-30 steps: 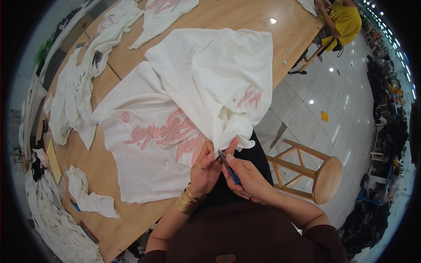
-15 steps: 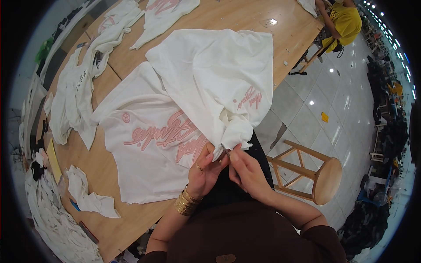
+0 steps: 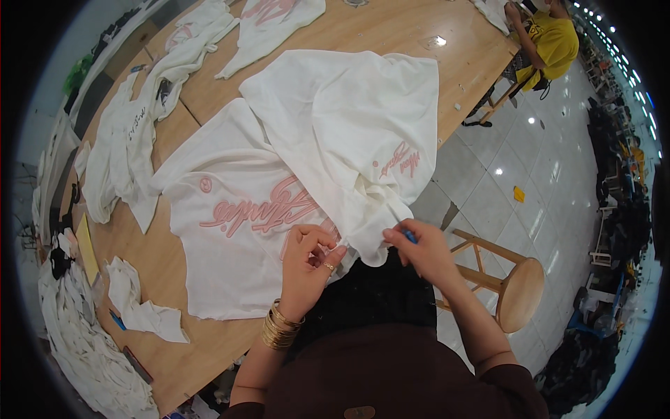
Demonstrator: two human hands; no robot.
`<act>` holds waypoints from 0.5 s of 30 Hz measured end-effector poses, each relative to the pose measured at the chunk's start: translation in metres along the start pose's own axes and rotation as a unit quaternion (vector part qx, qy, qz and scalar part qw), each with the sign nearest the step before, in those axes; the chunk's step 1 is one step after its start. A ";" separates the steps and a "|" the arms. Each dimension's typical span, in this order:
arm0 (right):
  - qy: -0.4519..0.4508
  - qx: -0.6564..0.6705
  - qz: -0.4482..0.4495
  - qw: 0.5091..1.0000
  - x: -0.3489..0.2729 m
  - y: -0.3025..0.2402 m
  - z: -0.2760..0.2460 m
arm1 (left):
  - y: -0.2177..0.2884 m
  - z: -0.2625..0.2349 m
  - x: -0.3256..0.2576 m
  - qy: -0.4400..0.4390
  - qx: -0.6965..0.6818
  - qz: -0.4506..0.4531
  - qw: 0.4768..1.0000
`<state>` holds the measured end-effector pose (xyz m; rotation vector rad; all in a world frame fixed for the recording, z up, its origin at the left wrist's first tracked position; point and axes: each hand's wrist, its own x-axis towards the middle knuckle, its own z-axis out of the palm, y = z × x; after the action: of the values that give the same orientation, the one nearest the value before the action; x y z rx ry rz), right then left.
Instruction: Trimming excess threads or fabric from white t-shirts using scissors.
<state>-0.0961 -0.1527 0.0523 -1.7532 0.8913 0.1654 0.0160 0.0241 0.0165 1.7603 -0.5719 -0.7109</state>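
A white garment (image 3: 363, 105) with pink lettering lies spread over the table's edge, and its bunched lower end hangs toward me. My left hand (image 3: 308, 262), gold bangles at its wrist, is closed, pinching the edge of that bunched cloth. On the other side of the bunch, my right hand (image 3: 422, 248) is closed round a small blue-handled tool (image 3: 409, 236); most of the tool is hidden in the fingers. The right fingertips are at the cloth's edge. Under the garment's left side spreads a second white piece (image 3: 230, 279) with large pink lettering.
More white garments (image 3: 115, 160) lie along the wooden table (image 3: 209, 356). A white scrap (image 3: 150, 314) and a heap of white cloth (image 3: 91, 356) are at the left. A wooden stool (image 3: 520, 293) stands at my right. A person in yellow (image 3: 551, 42) sits at the far right.
My hands have moved apart: the left a little left, the right up and to the right. The blue handle now shows in the right hand, and the bunched cloth hangs more open between them.
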 end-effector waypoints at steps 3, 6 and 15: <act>-0.021 0.093 -0.009 0.995 0.005 0.012 0.025 | 0.004 0.002 0.000 -0.013 -0.092 -0.018 0.996; -0.031 0.200 -0.012 0.979 0.011 0.017 0.045 | -0.004 0.006 0.002 -0.032 -0.204 -0.040 0.978; 0.060 -0.096 -0.234 0.966 0.004 0.007 0.014 | 0.012 -0.003 0.015 -0.030 -0.071 -0.063 0.995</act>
<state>-0.0930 -0.1431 0.0393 -2.1243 0.5335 -0.1719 0.0287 0.0125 0.0261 1.6572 -0.4434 -0.8738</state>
